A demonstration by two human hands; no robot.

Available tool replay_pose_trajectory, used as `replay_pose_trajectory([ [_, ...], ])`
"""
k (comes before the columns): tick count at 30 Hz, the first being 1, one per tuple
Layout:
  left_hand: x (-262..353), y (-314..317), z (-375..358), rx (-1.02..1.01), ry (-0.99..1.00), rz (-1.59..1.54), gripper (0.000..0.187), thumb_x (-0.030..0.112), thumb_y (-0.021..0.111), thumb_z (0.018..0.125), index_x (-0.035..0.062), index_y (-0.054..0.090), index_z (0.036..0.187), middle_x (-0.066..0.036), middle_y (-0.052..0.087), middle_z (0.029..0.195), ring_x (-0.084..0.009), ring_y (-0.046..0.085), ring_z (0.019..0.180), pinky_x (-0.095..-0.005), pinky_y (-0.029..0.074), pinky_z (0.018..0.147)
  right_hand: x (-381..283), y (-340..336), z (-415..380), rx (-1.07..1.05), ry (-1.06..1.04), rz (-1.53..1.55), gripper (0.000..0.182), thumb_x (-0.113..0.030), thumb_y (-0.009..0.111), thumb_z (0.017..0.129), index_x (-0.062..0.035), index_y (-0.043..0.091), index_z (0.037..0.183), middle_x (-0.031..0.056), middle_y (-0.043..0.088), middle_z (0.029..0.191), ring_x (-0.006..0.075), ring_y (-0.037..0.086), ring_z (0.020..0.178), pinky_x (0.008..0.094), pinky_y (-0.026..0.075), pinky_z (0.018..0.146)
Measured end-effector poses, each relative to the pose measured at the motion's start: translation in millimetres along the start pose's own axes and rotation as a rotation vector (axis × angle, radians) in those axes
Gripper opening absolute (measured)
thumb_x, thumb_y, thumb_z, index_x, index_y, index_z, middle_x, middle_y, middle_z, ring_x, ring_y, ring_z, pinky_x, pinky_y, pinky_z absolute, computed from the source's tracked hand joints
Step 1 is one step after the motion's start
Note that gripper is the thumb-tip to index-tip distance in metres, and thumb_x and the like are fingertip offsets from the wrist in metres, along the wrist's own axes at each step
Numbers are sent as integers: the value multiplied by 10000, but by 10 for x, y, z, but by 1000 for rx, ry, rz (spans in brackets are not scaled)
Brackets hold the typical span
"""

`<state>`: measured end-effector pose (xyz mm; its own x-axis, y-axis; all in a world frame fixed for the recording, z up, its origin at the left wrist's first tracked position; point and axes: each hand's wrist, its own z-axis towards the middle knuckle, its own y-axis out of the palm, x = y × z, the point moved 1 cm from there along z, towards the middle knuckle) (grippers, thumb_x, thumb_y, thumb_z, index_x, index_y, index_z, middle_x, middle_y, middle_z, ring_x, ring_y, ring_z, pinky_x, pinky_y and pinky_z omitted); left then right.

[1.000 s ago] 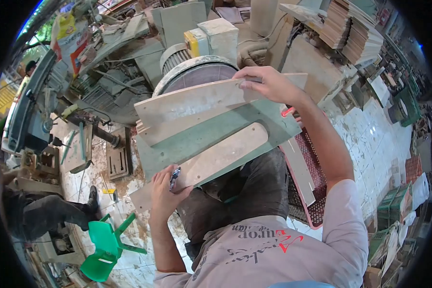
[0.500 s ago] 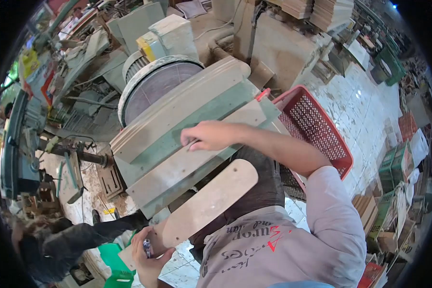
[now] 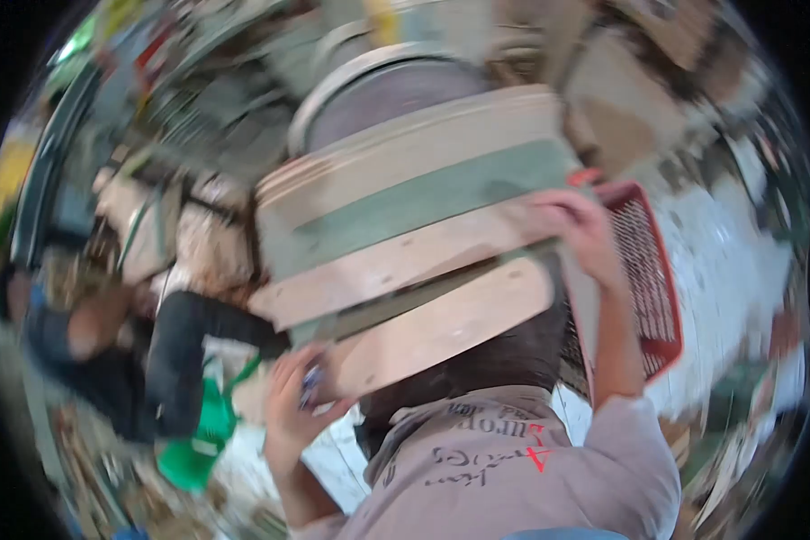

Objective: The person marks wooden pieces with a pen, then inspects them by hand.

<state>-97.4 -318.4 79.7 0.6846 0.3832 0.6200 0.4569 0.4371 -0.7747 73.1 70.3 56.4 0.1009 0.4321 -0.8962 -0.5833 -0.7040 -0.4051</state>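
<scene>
My left hand (image 3: 297, 396) is closed on the lower left part of a long pale wooden board (image 3: 450, 333) with a rounded right end, held tilted over my lap. A small blue-and-white thing (image 3: 312, 382), too blurred to name, shows between that thumb and fingers. My right hand (image 3: 576, 229) has its fingers curled at the right end of a second wooden board (image 3: 405, 252), which lies on the green bench top (image 3: 441, 189). Motion smears those fingers somewhat. Dark holes or spots dot the second board.
Behind the bench, several stacked boards (image 3: 414, 144) lie in front of a round disc machine (image 3: 396, 99). A red perforated basket (image 3: 643, 279) stands on the right. To the left another person's bent leg (image 3: 189, 351) is near a green plastic object (image 3: 202, 432).
My right hand has moved from the middle of the bench board to its right end. My left hand still holds its board. The camera view has turned and is more blurred.
</scene>
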Motion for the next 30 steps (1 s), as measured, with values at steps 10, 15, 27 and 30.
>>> replay_pose_trajectory([
  [10,-24,506,971,122,294,-2,513,320,801,667,20,599,1031,-147,557,1268,-306,510,1193,-433,369,1040,-48,-366,-129,-32,-1,-22,511,-243,720,777,-23,557,1209,123,507,1246,209,471,1174,372,334,1052],
  [15,91,801,1281,49,329,-10,532,329,778,678,23,591,1071,-143,546,1275,-296,484,1219,-431,331,1072,-6,-374,-152,-76,6,-280,822,-275,785,608,-64,485,1344,113,496,1342,277,406,1252,395,276,1100],
  [27,-85,721,1339,-26,279,-6,584,322,754,687,10,570,1145,-161,559,1252,-304,494,1208,-429,327,1074,52,-223,29,-267,44,-422,857,-151,787,560,-39,470,1348,140,438,1408,292,349,1351,392,237,1135],
  [30,-156,732,1294,-44,249,7,635,343,744,697,-1,552,1196,-171,550,1274,-313,485,1218,-420,323,1077,9,-190,95,-284,10,-487,797,-108,781,596,-41,484,1333,144,459,1381,292,396,1313,386,279,1116],
])
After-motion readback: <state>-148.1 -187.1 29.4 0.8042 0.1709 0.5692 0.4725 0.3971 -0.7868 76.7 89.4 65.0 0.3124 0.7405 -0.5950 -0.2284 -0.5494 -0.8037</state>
